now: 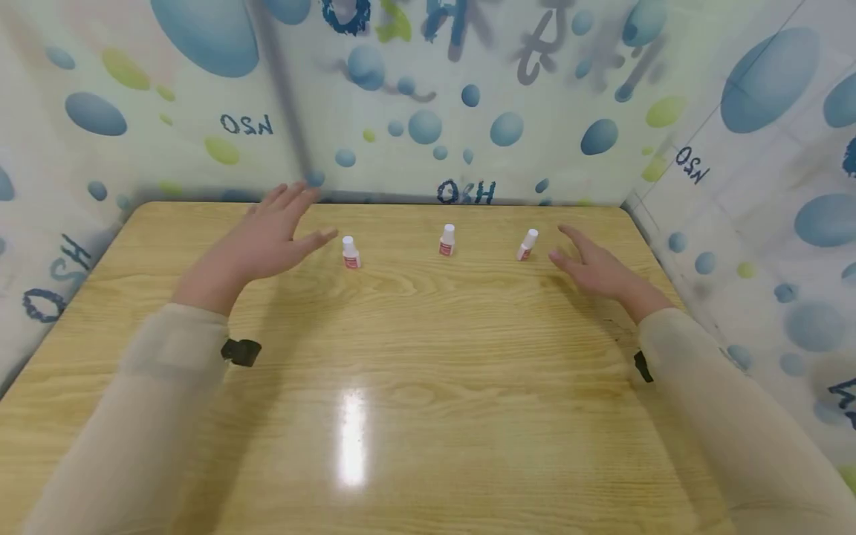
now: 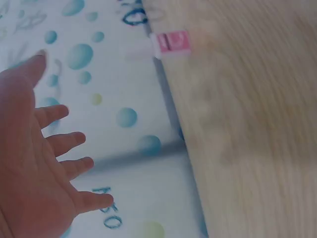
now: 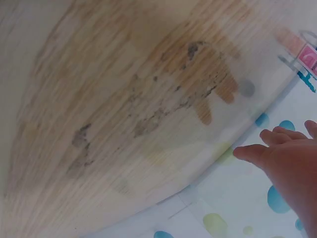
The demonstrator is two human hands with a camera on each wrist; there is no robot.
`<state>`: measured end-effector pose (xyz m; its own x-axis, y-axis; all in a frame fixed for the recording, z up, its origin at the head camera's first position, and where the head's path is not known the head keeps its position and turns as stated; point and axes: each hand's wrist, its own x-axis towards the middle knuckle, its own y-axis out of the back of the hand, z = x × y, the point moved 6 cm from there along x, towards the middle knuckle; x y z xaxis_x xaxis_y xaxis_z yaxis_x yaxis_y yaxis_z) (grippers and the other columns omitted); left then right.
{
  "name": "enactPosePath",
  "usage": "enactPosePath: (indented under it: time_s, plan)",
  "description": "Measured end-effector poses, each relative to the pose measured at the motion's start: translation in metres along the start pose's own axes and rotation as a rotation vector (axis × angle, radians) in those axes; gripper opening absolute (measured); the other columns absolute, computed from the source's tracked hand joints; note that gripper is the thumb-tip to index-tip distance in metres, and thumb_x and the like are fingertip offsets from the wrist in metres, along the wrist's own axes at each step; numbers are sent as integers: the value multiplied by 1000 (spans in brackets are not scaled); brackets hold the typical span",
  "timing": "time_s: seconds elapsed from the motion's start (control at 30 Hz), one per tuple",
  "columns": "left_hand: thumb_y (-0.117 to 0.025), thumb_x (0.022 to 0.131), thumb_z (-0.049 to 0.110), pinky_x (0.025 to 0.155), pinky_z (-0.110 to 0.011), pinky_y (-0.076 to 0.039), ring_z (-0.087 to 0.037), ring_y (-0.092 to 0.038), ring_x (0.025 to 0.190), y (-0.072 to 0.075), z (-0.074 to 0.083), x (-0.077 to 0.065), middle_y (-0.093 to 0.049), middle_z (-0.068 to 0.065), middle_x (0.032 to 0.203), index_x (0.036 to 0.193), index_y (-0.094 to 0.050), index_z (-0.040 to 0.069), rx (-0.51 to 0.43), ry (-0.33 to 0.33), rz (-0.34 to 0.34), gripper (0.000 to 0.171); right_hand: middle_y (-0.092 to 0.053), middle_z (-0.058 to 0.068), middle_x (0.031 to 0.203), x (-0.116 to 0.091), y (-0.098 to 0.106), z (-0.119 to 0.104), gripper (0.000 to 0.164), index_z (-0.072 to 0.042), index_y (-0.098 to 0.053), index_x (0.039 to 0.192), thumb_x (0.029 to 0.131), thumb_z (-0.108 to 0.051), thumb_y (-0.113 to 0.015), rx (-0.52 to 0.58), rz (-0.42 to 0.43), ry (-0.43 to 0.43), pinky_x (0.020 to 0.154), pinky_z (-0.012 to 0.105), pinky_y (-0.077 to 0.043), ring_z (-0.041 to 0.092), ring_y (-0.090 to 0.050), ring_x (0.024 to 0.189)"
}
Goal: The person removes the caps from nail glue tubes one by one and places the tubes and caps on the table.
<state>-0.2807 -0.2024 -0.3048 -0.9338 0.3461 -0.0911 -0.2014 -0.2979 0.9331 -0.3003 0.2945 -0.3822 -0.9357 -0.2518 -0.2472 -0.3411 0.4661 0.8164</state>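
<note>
Three small white bottles with red-and-white labels stand in a row near the table's back edge. My left hand (image 1: 270,238), fingers spread and holding nothing, hovers beside the left bottle (image 1: 351,253); the thumb points toward it. In the middle stands another bottle (image 1: 446,241). The right bottle (image 1: 527,245) leans to one side in the head view, with my right hand (image 1: 595,266) just right of it, fingers extended and nothing in the grasp. The left wrist view shows a blurred bottle (image 2: 172,43) beyond the spread fingers. A pink label (image 3: 308,58) shows at the right wrist view's edge.
The wooden table (image 1: 428,342) has a bright light reflection on its front half. A pale curtain (image 1: 428,96) with blue and green drops and lettering hangs along the back and sides. Dark wrist straps (image 1: 241,352) show at both sleeves.
</note>
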Motion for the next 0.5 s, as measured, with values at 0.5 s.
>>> enactPosePath:
  time_s: [0.5]
  plan:
    - [-59, 109, 36, 130, -52, -30, -32, -35, 160, -10, 116, 54, -40, -9, 171, 165, -38, 14, -93, -201, 15, 64, -26, 19, 176, 22, -15, 6, 64, -14, -40, 164, 109, -40, -60, 192, 52, -22, 131, 62, -20, 44, -20, 164]
